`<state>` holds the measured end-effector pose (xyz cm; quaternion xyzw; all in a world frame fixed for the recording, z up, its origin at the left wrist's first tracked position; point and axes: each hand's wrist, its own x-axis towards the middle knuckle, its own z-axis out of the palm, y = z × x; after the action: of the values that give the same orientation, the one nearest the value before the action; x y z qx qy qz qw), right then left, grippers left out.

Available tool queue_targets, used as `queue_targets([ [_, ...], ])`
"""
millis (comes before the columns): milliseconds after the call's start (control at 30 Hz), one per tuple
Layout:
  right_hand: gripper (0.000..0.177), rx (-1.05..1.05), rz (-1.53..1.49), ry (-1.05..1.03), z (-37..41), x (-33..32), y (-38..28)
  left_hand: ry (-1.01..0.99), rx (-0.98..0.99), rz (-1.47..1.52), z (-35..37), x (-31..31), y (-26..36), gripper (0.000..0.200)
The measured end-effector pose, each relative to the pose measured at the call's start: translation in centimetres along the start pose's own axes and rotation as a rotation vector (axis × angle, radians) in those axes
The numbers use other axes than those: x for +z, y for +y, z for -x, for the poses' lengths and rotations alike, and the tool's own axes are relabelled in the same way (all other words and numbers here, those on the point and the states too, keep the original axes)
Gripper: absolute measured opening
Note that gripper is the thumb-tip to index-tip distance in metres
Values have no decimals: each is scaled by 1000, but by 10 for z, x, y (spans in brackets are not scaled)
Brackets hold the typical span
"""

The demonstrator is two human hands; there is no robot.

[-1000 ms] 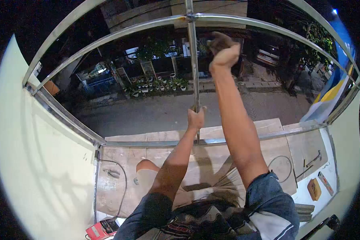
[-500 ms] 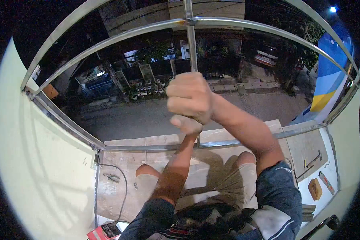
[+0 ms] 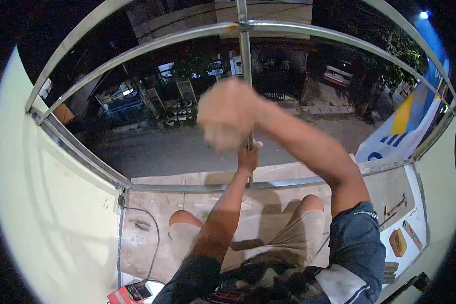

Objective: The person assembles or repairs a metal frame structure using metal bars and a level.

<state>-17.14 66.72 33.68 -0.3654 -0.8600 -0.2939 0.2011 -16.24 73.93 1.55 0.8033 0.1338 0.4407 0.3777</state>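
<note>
Low on the upright metal post [image 3: 245, 55], my left hand [image 3: 249, 158] is closed around it, partly hidden behind the right. My right hand [image 3: 227, 115] is raised in front of the post, smeared by motion. Its rounded outline looks like a closed fist, and whatever may be inside it is hidden. The post joins a curved metal rail [image 3: 177, 38] above and a lower metal rail [image 3: 283, 182] near my knees.
Pliers [image 3: 140, 225] and a black cable [image 3: 157, 238] lie at left, near a red device [image 3: 121, 296]. At right are a hammer [image 3: 402, 200], a brown block [image 3: 397, 243] and a flat tool [image 3: 412, 234]. A banner [image 3: 400, 131] hangs outside the railing, above a street.
My right hand has moved left and slightly up, away from the left hand, uncovering more of it on the post. The banner outside has swung inward to the left.
</note>
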Motion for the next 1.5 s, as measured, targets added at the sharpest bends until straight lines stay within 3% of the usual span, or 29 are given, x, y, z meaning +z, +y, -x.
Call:
queue_targets([
  [33, 29, -115, -28, 279, 0, -2, 8, -43, -150, 152, 7, -7, 14, 28],
  [67, 29, -83, -35, 294, -1, 2, 2, -65, -307, 297, 14, -13, 25, 34],
  [200, 26, -93, -17, 282, -2, -24, -18, 34, -200, 223, 4, -13, 35, 28],
  [300, 27, -118, -37, 296, -2, -37, -35, -51, -334, 461, 10, -7, 25, 18],
  [333, 29, -127, -31, 291, -1, -40, -37, 112, -139, 373, 11, -2, 35, 17],
  [400, 29, -143, -51, 302, -2, -39, -36, 272, 61, 274, 12, -4, 39, 17],
  [500, 29, -123, 1, 283, 8, -23, 1, 35, -245, 232, 17, -1, 16, 16],
  [567, 29, -83, 76, 257, 14, -20, 7, 94, -234, 528, 13, 10, -9, 17],
  [667, 26, 25, -119, 512, 27, -32, -23, 89, -348, 555, 6, 4, 7, 18],
  [700, 25, 91, -205, 725, 40, -26, -22, 73, -412, 518, 7, 0, 19, 20],
  [733, 50, 334, -196, 867, 58, -19, -26, 60, -479, 476, 11, -5, 29, 23],
  [833, 41, 823, -378, 1505, 99, 6, 4, 127, -508, 498, 11, -13, 54, 25],
  [867, 37, 827, -610, 1728, 115, 14, 23, 133, -490, 440, 9, -20, 69, 25],
  [900, 37, 824, -612, 1733, 115, 17, 41, 138, -472, 381, 7, -25, 77, 24],
  [967, 36, 973, -814, 2002, 114, 19, 75, 136, -469, 400, 7, -23, 71, 23],
  [1000, 40, 996, -767, 2036, 94, 22, 86, 137, -468, 425, 9, -21, 66, 23],
  [1033, 45, 1022, -721, 2064, 66, 28, 99, 139, -473, 425, 11, -13, 49, 23],
  [1067, 44, 953, -850, 1966, 71, 77, 144, 173, -478, 634, 11, -1, 23, 21],
  [1133, 43, 804, -989, 1927, 60, 65, 123, 198, -487, 846, 14, 6, 25, 20],
  [1167, 42, 735, -1058, 1903, 54, 59, 112, 265, -572, 782, 10, -1, 51, 19],
  [1233, 40, 933, -686, 1664, 56, 32, 82, 337, -652, 720, 6, -9, 64, 18],
  [1300, 38, 940, -856, 1741, 76, 31, 84, 85, -515, 597, 10, -16, 53, 21],
  [1433, 35, 931, -622, 1681, 71, 17, 53, 45, -445, 549, 13, -11, 25, 16],
  [1500, 34, 745, -266, 1481, 52, -9, 20, -62, -359, 402, 12, -17, 27, 16],
])
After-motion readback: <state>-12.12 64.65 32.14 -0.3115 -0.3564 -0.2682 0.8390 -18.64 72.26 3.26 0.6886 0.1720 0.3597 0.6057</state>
